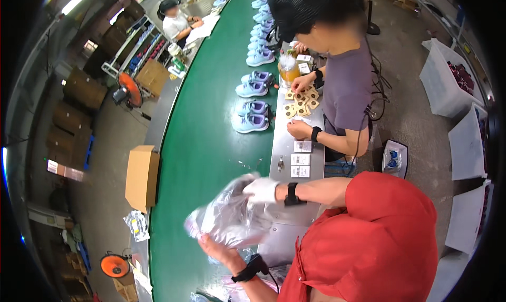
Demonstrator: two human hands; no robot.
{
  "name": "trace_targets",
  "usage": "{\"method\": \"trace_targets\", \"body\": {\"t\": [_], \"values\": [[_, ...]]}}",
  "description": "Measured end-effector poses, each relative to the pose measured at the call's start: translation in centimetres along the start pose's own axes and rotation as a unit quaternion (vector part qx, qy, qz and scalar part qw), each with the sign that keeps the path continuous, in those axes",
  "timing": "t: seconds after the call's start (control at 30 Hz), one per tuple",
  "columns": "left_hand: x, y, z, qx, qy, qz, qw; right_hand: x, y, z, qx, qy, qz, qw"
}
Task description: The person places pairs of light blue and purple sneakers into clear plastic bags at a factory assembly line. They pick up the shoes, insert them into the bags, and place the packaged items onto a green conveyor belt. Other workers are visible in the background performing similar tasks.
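Observation:
A clear, crinkled plastic bag (226,215) is stretched between my hands over the green conveyor belt (205,154). My left hand (219,251), bare, grips its lower edge, fingers closed. My right hand (261,190), in a white glove, is closed on the bag's upper side. Glare on the film hides whether anything is inside; a pinkish patch shows at its left end. More plastic bags (232,286) lie below my left hand, partly covered by my forearm. Pairs of light-blue shoes (250,124) stand in a row farther up the belt.
Beside me, a co-worker (348,86) handles small tan packets (300,104) on the metal ledge. White labels (301,160) lie nearer. A cardboard box (141,178) stands at the belt's left edge; orange fans (129,90) are beyond. White bins (448,81) line the right.

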State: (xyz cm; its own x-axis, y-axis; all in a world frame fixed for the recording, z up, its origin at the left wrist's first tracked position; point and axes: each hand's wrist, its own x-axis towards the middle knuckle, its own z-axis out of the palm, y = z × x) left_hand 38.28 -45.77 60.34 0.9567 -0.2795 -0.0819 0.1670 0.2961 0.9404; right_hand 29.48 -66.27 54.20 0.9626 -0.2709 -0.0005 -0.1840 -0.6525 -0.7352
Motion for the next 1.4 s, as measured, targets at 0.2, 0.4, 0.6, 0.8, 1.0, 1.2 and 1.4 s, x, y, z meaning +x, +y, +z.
{"method": "trace_targets", "body": {"t": [0.2,0.4,0.6,0.8,1.0,1.2,1.4], "values": [[-0.8,-1.8,-2.2,0.227,0.103,0.154,0.956,-3.6,-4.5,-1.7,-0.188,0.262,-0.133,0.937],[-5.4,-0.6,4.3,0.109,-0.091,0.07,0.987,-1.6,-5.3,3.5,-0.12,0.027,-0.311,0.942],[-10.7,1.3,5.4,0.205,-0.253,-0.04,0.945,5.0,7.8,11.8,0.515,-0.12,-0.101,0.843],[-7.7,-0.1,4.0,0.274,-0.168,0.049,0.946,6.5,4.5,11.8,0.219,-0.014,-0.114,0.969],[1.1,0.4,1.3,0.396,0.062,0.159,0.902,3.7,-4.3,2.4,-0.096,-0.258,-0.18,0.944],[6.2,0.3,3.6,0.207,0.008,0.054,0.977,6.4,1.2,-5.0,0.202,0.135,-0.193,0.951],[7.0,-0.7,6.7,0.211,0.034,0.022,0.977,13.7,18.2,-10.2,-0.384,-0.035,0.146,0.911]]}}
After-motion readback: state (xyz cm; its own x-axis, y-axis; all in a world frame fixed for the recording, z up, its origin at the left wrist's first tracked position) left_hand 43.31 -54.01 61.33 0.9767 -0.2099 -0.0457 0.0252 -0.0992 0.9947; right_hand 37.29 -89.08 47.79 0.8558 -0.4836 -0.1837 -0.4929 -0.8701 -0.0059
